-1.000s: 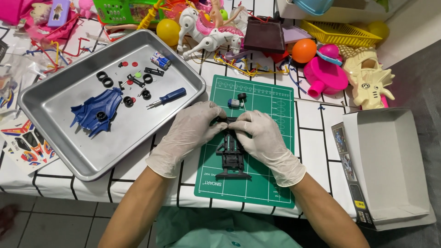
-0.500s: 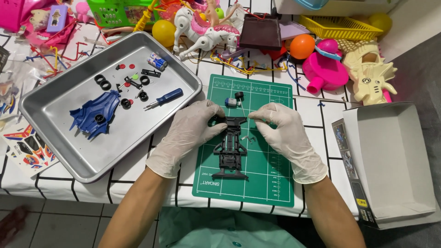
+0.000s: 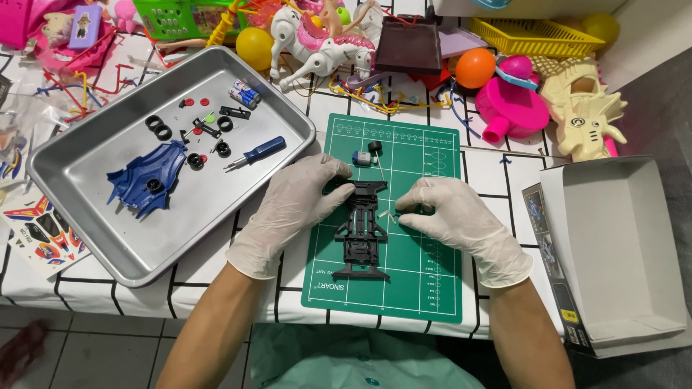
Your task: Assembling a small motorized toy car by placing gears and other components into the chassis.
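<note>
A black toy car chassis (image 3: pixel 360 234) lies lengthwise on a green cutting mat (image 3: pixel 418 295). My left hand (image 3: pixel 295 209), in a white glove, grips the chassis at its far left corner. To the right of the chassis, my gloved right hand (image 3: pixel 450 216) rests on the mat. Its fingertips pinch a small pale part (image 3: pixel 390 214) that sits just beside the chassis. A small motor (image 3: pixel 362 158) and a little black wheel (image 3: pixel 374 147) sit on the mat beyond the chassis.
A metal tray (image 3: pixel 108 245) at left holds a blue car body (image 3: pixel 148 180), a blue-handled screwdriver (image 3: pixel 259 151), batteries (image 3: pixel 244 94), black tyres (image 3: pixel 158 127) and small parts. An open cardboard box (image 3: pixel 620 245) lies at right. Plastic toys crowd the far edge.
My right hand has come off the chassis and moved right, and now pinches a small pale part beside it. My left hand has stayed at the chassis's far end.
</note>
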